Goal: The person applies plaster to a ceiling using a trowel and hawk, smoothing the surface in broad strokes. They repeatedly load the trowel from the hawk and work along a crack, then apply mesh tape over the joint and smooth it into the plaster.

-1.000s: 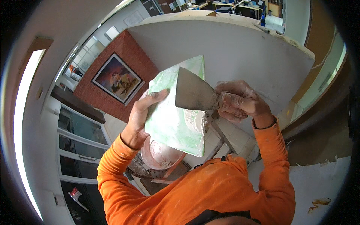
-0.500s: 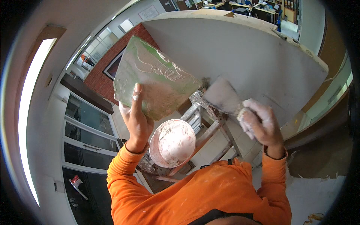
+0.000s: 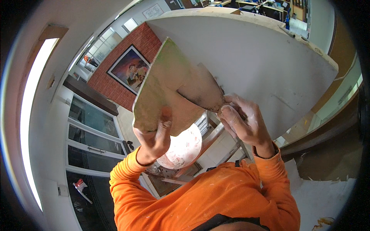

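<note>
My left hand (image 3: 158, 136) grips a square, greenish plasterboard piece (image 3: 158, 84) from below, thumb on its face, the board tilted up in front of me. My right hand (image 3: 244, 121) is closed on the handle of a wide putty knife (image 3: 200, 92), whose dusky metal blade lies against the board's face, right of centre. Beneath the board, partly hidden by it and my left hand, is a bucket (image 3: 181, 152) of white compound.
A metal stepladder (image 3: 214, 138) stands under the bucket. A grey partition (image 3: 277, 69) curves ahead, beside a red brick panel (image 3: 102, 92) with a framed picture (image 3: 129, 69). A glazed door (image 3: 96, 150) is at left; office desks (image 3: 262, 9) lie beyond the partition.
The knife was on the board, swung away to the right half a second ago, and is back against it now. The board has turned, and my right hand has moved up and left.
</note>
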